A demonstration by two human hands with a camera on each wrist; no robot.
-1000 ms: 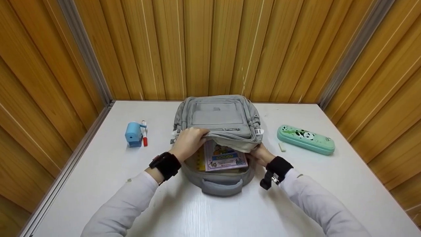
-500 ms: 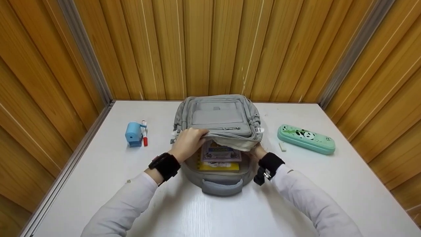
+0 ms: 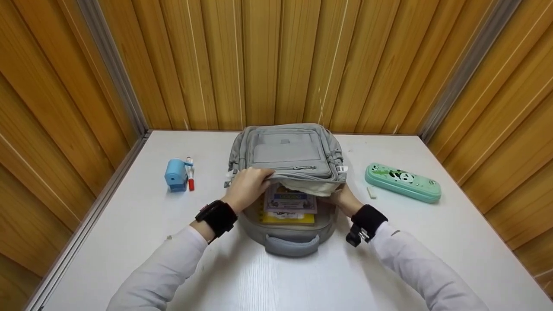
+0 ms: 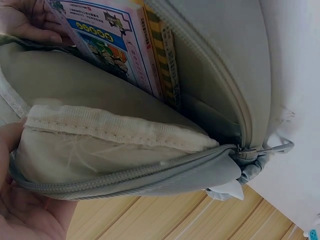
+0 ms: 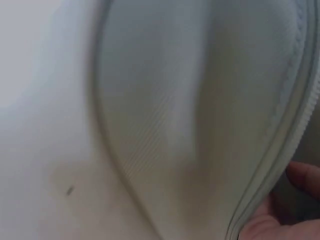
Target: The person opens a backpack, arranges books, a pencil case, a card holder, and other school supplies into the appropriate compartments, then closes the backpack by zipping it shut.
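A grey backpack (image 3: 287, 151) lies on the table with its main compartment unzipped and its carry handle (image 3: 292, 247) toward me. My left hand (image 3: 248, 185) grips the raised edge of the flap, thumb on the pale lining in the left wrist view. Inside, a pink-purple book (image 3: 290, 204) with a cartoon cover lies over a yellow spiral-bound book (image 3: 287, 219). My right hand (image 3: 343, 199) reaches into the right side of the opening, its fingertips hidden under the flap in the head view. In the left wrist view that right hand (image 4: 32, 20) has its fingers loose beside the pink-purple book.
On the left stand a blue pencil sharpener (image 3: 176, 175) and a marker with a red cap (image 3: 191, 185). To the right lie a green panda pencil case (image 3: 402, 182) and a small pale eraser (image 3: 371, 192). Wood-patterned walls enclose the table.
The pink-purple book has slid deeper into the backpack, uncovering the yellow book. My right hand went farther in, then drew back a little to the right. The left hand has held still.
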